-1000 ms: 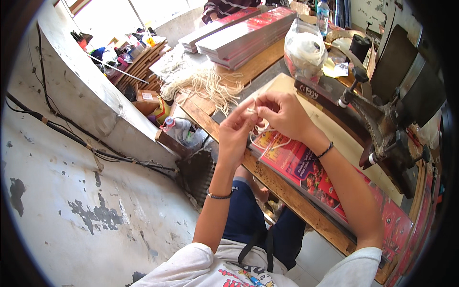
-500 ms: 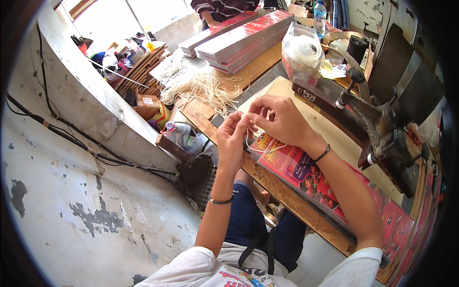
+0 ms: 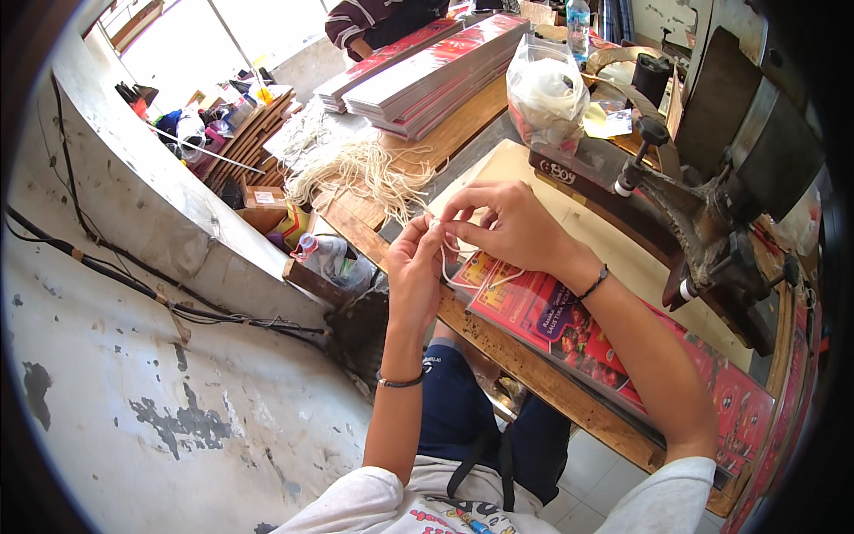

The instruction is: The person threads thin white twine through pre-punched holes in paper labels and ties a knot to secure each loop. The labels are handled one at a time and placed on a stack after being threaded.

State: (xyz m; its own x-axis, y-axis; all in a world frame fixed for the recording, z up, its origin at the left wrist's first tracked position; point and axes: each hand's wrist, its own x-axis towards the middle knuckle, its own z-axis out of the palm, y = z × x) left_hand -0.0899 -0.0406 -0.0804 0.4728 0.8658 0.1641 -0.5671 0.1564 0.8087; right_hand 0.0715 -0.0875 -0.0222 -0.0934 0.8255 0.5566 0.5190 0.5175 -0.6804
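Both hands meet over the near end of a long red printed sheet (image 3: 551, 311), which lies under clear plastic along the table edge. A cream cord (image 3: 447, 258) runs from the sheet's end up between my fingers. My left hand (image 3: 414, 267) pinches the cord with thumb and forefinger. Pressed close against it, my right hand (image 3: 503, 222) grips the cord too, its fingers bent. The cord's tip, and any knot in it, is hidden by the fingertips.
Loose cream cords (image 3: 360, 173) lie in a heap beyond my hands. Behind them are stacks of red printed sheets (image 3: 436, 76), with a person's sleeve (image 3: 356, 22) nearby. A metal machine (image 3: 698, 196) stands right, beside a plastic bag (image 3: 547, 93) and a bottle (image 3: 577, 27).
The whole view has shifted slightly. My hands stay together on the cord, with only a small change in the fingers. The person at the back has a lowered arm in both frames.
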